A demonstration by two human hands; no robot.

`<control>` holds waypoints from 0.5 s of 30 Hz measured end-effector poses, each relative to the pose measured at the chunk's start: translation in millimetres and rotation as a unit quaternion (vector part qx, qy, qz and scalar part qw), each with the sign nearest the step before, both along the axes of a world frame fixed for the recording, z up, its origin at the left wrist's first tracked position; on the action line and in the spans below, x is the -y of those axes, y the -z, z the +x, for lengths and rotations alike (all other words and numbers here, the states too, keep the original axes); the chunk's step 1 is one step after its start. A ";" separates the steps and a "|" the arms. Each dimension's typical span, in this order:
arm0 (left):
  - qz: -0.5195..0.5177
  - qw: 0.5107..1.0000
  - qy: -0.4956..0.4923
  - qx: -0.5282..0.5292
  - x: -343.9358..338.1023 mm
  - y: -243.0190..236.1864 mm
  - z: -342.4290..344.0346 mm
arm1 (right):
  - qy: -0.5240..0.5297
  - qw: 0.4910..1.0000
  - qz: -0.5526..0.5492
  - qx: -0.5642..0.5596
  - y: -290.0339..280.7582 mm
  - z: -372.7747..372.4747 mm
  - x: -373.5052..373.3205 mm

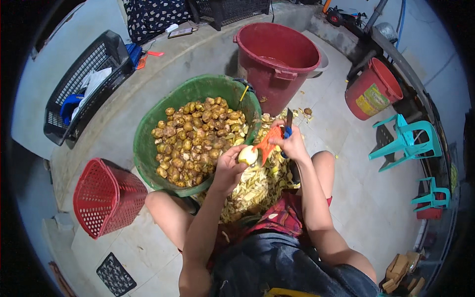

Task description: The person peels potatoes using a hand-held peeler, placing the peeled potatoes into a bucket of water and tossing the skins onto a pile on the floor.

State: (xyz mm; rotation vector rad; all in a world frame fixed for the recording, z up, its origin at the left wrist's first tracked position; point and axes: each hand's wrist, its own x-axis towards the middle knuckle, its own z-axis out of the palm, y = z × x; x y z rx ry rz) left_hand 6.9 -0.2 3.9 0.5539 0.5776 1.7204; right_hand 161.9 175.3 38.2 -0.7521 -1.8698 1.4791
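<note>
My left hand (228, 168) is closed round a mostly peeled, pale potato (248, 155). In my right hand (294, 144) is an orange peeler (268, 141), its head against or very close to the potato. A dark, blade-like piece (289, 118) with blue at its base sticks up by the right fingers; I cannot make out whether it is a separate tool. Ahead and to the left, a big green tub (144, 132) holds many unpeeled brown potatoes (190, 141). Pale peelings (252, 190) lie heaped below my hands, between my legs.
A tall red bin (257, 79) stands behind the tub, and a smaller red bucket (358, 96) farther right. Turquoise stools (410, 141) are at the right. A red perforated basket (106, 198) sits left of my knee. A black crate (89, 89) rests on the ledge.
</note>
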 end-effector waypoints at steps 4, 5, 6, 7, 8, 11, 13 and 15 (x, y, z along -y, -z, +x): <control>-0.033 0.995 0.030 0.087 4.8 -8.4 -0.1 | 0.012 0.999 -0.039 -0.009 -3.7 0.1 2.4; -0.033 0.995 0.025 0.086 4.9 -6.5 -3.5 | -0.017 0.999 -0.023 -0.038 -13.3 -3.7 11.1; -0.019 0.999 0.024 0.039 4.4 -3.9 -2.5 | -0.035 0.998 -0.003 -0.047 -20.7 -4.9 19.8; -0.005 1.000 0.022 -0.009 3.7 -1.6 -1.7 | -0.033 0.998 -0.005 -0.045 -16.0 -3.9 15.5; 0.009 1.000 0.013 -0.005 1.5 0.9 -0.3 | -0.013 0.999 -0.034 -0.007 -5.6 -3.8 4.9; 0.007 0.993 0.068 0.092 -2.9 -13.1 2.0 | 0.034 0.998 -0.058 -0.008 17.4 5.7 -12.7; -0.011 0.999 0.011 0.039 2.6 3.2 -5.7 | -0.015 0.997 -0.049 -0.059 -11.5 -7.3 13.4; -0.032 0.999 0.008 -0.015 3.0 -0.1 -1.2 | -0.013 0.999 0.046 -0.020 -11.6 -5.1 13.4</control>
